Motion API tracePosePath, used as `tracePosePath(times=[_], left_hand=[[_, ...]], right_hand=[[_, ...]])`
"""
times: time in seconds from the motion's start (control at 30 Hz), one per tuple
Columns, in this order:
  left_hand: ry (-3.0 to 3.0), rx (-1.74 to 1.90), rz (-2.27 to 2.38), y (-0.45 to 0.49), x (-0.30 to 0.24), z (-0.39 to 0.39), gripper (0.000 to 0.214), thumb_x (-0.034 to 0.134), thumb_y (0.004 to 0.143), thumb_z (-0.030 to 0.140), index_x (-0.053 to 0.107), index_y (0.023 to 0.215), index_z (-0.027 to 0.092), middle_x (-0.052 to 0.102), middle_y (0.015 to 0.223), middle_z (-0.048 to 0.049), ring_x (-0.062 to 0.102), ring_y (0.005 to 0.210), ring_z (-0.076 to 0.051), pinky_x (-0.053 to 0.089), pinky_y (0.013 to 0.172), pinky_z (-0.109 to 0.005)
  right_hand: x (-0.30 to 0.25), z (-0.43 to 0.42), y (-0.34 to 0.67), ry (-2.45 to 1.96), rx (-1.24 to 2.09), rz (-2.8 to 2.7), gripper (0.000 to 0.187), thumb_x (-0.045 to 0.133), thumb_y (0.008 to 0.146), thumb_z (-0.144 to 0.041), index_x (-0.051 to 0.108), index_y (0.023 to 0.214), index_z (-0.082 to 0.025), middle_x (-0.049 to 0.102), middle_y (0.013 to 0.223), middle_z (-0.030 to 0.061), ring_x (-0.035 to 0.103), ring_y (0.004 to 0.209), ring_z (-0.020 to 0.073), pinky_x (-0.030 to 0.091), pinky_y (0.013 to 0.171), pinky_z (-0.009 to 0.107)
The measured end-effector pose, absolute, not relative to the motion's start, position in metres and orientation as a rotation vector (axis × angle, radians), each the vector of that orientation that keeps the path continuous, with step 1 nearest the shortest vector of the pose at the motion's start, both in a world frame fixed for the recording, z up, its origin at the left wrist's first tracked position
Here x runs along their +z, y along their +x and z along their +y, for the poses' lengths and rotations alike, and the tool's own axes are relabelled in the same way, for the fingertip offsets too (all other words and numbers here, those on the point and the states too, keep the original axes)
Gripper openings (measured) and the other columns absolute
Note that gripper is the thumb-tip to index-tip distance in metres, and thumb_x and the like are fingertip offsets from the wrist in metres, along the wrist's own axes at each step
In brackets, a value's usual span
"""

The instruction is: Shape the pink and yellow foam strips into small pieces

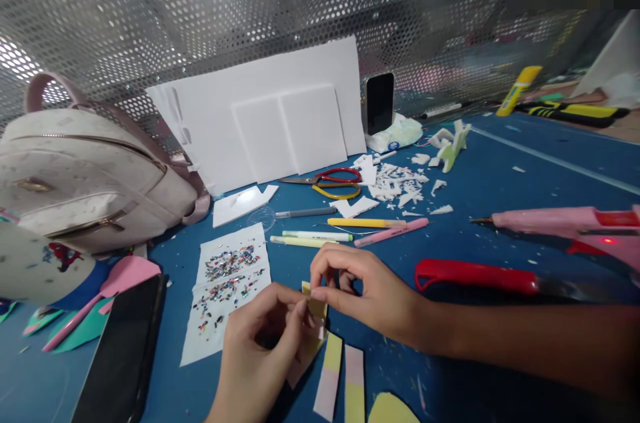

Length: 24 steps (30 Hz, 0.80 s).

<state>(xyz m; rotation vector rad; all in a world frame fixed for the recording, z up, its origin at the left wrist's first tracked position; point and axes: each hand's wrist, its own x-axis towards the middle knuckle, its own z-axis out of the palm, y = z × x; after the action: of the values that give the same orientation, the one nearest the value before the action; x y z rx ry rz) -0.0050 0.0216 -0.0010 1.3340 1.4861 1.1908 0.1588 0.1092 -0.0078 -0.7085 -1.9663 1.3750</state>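
Note:
A yellow-and-pink strip (319, 309) lies between my two hands, partly covered by the fingers. My left hand (263, 346) is closed, thumb and forefinger pinched over the strip's middle. At its upper end, my right hand (363, 283) also pinches, the fingertips close to those of the left. Any smaller piece between the fingers is hidden. Below them are a second yellow-and-pink strip (329, 373), a third strip (355, 379) and a rounded yellow piece (393, 408). To the left, small shiny coloured bits (233, 263) are scattered on a white sheet (193, 336).
Pens (367, 223), scissors (340, 176) and white scraps (400, 183) lie beyond my hands. On the right are a red-handled tool (475, 274) and a pink glue gun (545, 219). A black phone (123, 349) and backpack (90, 169) are left; white boards (210, 123) stand behind.

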Motion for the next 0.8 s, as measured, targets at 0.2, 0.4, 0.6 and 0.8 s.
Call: tracePosePath(times=[0.2,0.4,0.6,0.8], left_hand=[[1.300,1.163,1.443,-0.004,-0.002,0.022,0.024,0.059,0.092,0.034,0.063,0.074,0.018,0.059,0.055,0.0022,0.044,0.038,-0.006,0.034,0.038,-0.018],[1.378,1.144,1.314,-0.009,-0.011,0.023,0.025,0.055,0.095,0.032,0.057,0.075,0.017,0.050,0.053,0.0044,0.036,0.040,-0.006,0.025,0.041,-0.019],[1.260,1.087,1.258,-0.011,-0.010,0.026,0.026,0.057,0.093,0.037,0.052,0.075,0.019,0.046,0.049,0.0065,0.035,0.040,-0.006,0.022,0.042,-0.019],[1.131,1.085,1.304,-0.009,-0.001,0.028,0.028,0.061,0.089,0.040,0.054,0.075,0.017,0.058,0.055,0.0032,0.039,0.038,-0.004,0.027,0.040,-0.015]], right_hand=[[-0.008,0.110,0.160,-0.704,1.303,-1.999,0.007,0.062,0.089,-0.020,0.061,0.083,-0.018,0.059,0.085,-0.0005,0.050,0.070,0.0115,0.037,0.057,0.023],[-0.009,0.109,0.161,-0.620,1.239,-2.044,0.008,0.061,0.093,-0.019,0.059,0.086,-0.018,0.059,0.089,-0.0012,0.052,0.076,0.0109,0.040,0.066,0.022],[-0.007,0.105,0.163,-0.528,1.118,-2.100,0.008,0.059,0.096,-0.021,0.059,0.089,-0.019,0.059,0.094,0.0004,0.054,0.087,0.0131,0.041,0.076,0.024],[-0.009,0.104,0.163,-0.516,1.036,-2.113,0.007,0.061,0.096,-0.023,0.060,0.090,-0.020,0.060,0.096,0.0010,0.054,0.089,0.0134,0.040,0.076,0.024]])
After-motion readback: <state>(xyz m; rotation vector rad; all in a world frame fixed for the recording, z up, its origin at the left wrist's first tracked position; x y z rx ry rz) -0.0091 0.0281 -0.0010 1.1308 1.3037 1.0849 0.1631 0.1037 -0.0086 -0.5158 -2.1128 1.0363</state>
